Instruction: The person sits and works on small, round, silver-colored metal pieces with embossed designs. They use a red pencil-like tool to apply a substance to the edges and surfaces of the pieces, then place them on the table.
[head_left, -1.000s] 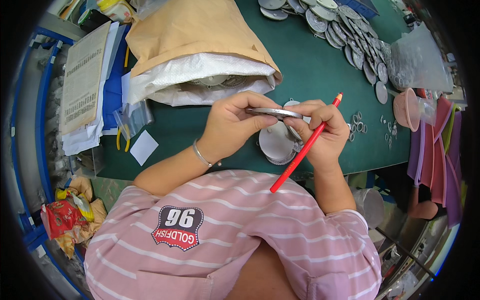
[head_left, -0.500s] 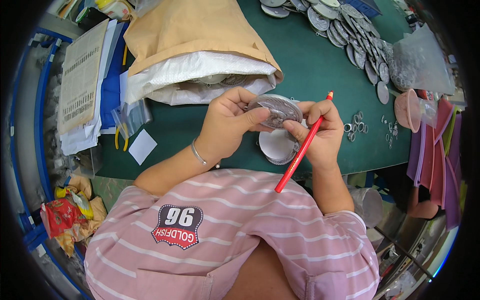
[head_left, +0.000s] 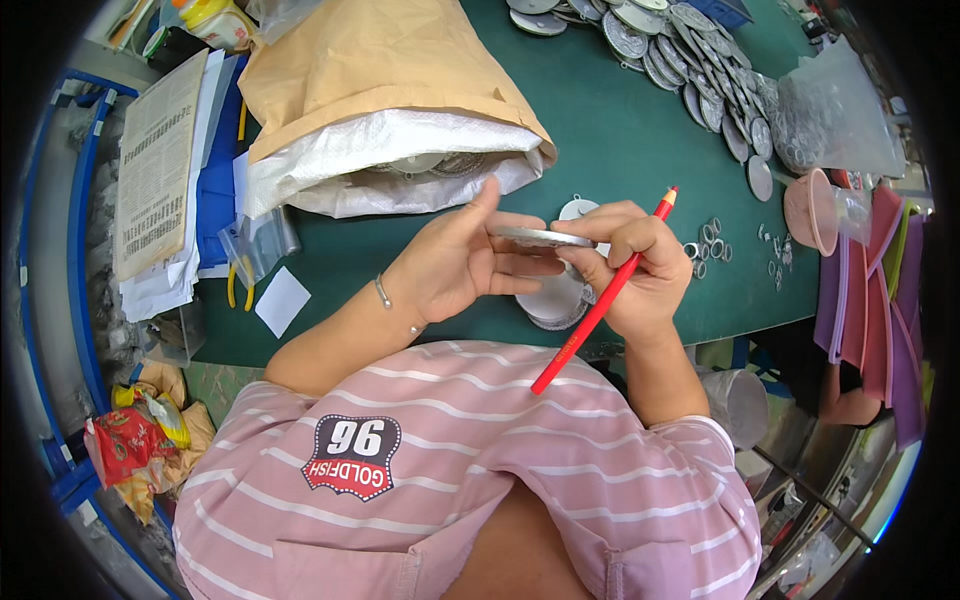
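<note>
A round grey metal medallion [head_left: 540, 237] is held nearly edge-on over the table. My right hand [head_left: 645, 265] pinches its right end between thumb and fingers. That hand also keeps a red pencil [head_left: 600, 305] slanting across it, with the sharpened end up. Beside the medallion's left end, my left hand [head_left: 445, 255] has its palm turned up, thumb raised and fingers stretched out; whether they touch it is hard to tell. Beneath the hands lies a small stack of medallions [head_left: 552, 302], partly covered. One more pale medallion [head_left: 577, 207] shows just beyond the fingers.
A brown sack [head_left: 390, 70] with white lining gapes toward me, medallions inside. Many medallions [head_left: 690, 65] are heaped at the far right. Metal rings [head_left: 710, 245], tiny parts [head_left: 777, 255], a pink basket [head_left: 812, 212] and a clear bag [head_left: 835, 115] sit rightward. Papers [head_left: 165, 170] stand left.
The medallion has been tipped from showing its face to nearly edge-on. My left hand has let go of its grip and opened, palm up. The right hand keeps the pencil and medallion.
</note>
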